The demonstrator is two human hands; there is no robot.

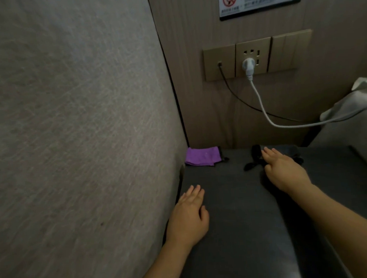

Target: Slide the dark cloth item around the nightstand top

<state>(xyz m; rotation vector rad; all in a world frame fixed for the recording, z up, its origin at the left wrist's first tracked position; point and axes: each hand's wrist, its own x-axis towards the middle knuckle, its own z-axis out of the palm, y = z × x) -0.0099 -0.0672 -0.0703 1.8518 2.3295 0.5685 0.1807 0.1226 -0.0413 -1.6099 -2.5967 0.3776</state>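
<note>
- Head view: the right hand [284, 168] is lying flat over a black cloth item [256, 156] at the far end of a dark grey cushioned bench [235, 231], fingers [269, 153] straight and spread, pressing on it rather than gripping it
- The black item is sitting near the far edge of the bench, right of centre, with a strap-like end poking out to the left of the hand; what sort of item it is, I cannot tell
- The left hand [189, 214] is resting palm down on the bench near its left edge, fingers relaxed and straight, holding nothing
- By my reading, the step in hand is flattening or steadying the black item; a next move is likely calling for the right fingers to curl round an edge of it
- A folded purple cloth [202, 157] is lying in the far left corner of the bench, well apart from both hands
- A grey textured wall [72, 122] is running along the left; a wood-look panel [194, 29] at the far end is carrying a socket plate [252, 56] with a white plug [248, 65] and cable trailing right, plus a no-smoking notice [258, 1]
- White bedding [354, 114] is showing at the right edge
</note>
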